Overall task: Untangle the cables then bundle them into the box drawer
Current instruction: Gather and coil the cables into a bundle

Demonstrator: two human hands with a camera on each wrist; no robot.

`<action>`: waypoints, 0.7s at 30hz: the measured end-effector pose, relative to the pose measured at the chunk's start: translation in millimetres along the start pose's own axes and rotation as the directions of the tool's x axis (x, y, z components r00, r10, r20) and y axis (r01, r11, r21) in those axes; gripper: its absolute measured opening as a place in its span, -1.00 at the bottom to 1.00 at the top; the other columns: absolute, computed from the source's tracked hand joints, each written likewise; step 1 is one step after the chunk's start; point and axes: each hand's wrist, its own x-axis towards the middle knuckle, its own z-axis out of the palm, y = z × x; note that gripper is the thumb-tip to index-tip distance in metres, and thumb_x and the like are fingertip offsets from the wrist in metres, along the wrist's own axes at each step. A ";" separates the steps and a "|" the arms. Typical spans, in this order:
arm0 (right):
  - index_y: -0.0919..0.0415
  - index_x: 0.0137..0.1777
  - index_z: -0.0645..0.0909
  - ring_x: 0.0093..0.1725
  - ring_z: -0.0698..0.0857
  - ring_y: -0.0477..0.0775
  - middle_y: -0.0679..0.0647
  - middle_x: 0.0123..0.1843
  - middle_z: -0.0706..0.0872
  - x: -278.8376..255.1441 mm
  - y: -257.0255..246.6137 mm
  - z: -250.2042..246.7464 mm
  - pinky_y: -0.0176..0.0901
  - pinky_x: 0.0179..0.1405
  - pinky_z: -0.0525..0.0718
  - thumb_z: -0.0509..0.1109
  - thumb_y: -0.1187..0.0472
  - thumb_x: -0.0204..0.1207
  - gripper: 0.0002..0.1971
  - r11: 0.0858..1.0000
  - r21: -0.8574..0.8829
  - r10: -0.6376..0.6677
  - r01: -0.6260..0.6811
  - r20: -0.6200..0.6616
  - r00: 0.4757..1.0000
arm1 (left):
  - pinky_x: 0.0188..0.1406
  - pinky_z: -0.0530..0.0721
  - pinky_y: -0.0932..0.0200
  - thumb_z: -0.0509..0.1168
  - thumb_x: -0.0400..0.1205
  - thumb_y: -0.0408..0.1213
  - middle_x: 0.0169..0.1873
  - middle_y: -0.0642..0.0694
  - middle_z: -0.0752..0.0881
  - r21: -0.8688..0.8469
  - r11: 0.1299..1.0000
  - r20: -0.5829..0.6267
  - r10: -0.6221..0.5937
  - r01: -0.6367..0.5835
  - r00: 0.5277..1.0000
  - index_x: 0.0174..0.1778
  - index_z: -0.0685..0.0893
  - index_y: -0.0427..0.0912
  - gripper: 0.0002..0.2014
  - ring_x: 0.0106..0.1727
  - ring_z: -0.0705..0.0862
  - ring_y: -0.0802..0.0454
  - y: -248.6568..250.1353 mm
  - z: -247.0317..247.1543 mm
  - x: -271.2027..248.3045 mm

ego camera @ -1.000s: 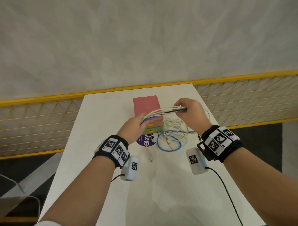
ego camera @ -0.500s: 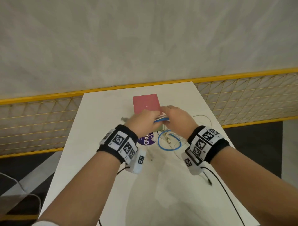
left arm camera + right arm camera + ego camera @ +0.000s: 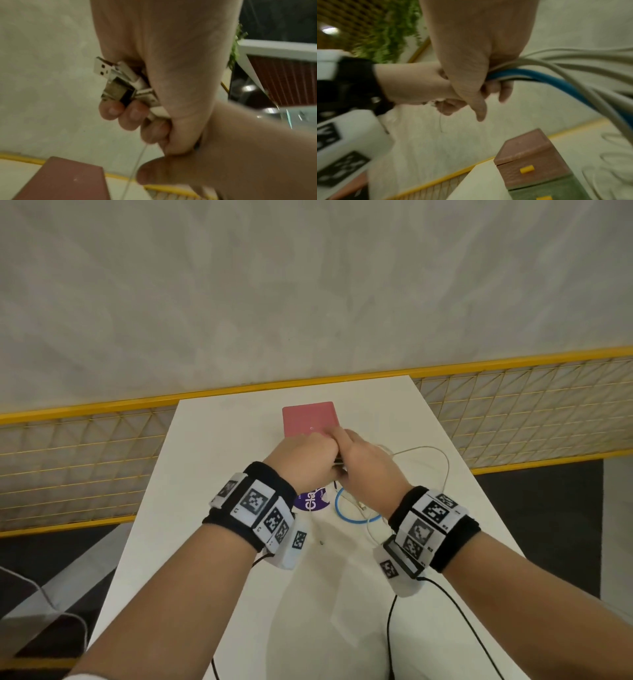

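Whereas a second ago the two hands were spread apart with the cables stretched between them, they have now come together at the centre of the head view, just in front of the pink box. The left hand has its grip clenched round the plug ends, and the right hand is grasping the gathered cable bundle, white strands with one blue. That folding suggests bundling is under way, yet a blue loop and a white loop lie loose on the tabletop toward the right, and the drawer looks closed.
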 end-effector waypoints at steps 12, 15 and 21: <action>0.11 -0.43 0.57 -0.43 0.63 0.12 0.10 -0.44 0.75 -6.3 -16.6 -14.3 0.12 -0.33 0.61 0.28 0.25 0.34 -0.85 0.731 0.596 0.348 -0.332 0.093 0.933 | 0.05 0.43 0.42 0.13 0.70 0.03 -0.06 0.00 0.60 -0.459 0.837 -0.538 0.005 -0.298 0.843 0.18 0.70 -0.10 -0.64 0.03 0.54 0.14 6.0 -7.8 -23.6; 0.00 -0.55 0.40 -0.68 0.40 -0.14 -0.20 -0.76 0.48 -9.3 -24.1 -13.9 -0.20 -0.55 0.33 0.27 0.37 0.39 -0.65 0.677 0.646 0.353 -0.354 0.137 0.926 | 0.03 0.39 0.46 0.02 0.74 -0.05 -0.03 -0.07 0.63 -0.387 0.873 -0.547 0.042 -0.296 0.836 0.17 0.70 -0.19 -0.59 0.01 0.51 0.14 13.3 -6.5 -20.0; 0.09 -0.48 0.52 -0.59 0.44 -0.18 -0.18 -0.65 0.53 -15.0 -20.8 -15.8 -0.23 -0.49 0.46 0.20 0.47 0.40 -0.67 0.592 0.752 0.276 -0.291 0.150 0.949 | 0.54 0.34 0.22 -0.05 0.78 0.00 0.49 0.01 0.53 -0.602 0.724 -0.432 0.061 -0.338 0.900 0.61 0.35 -0.10 -0.51 0.54 0.41 0.17 15.4 -3.7 -27.0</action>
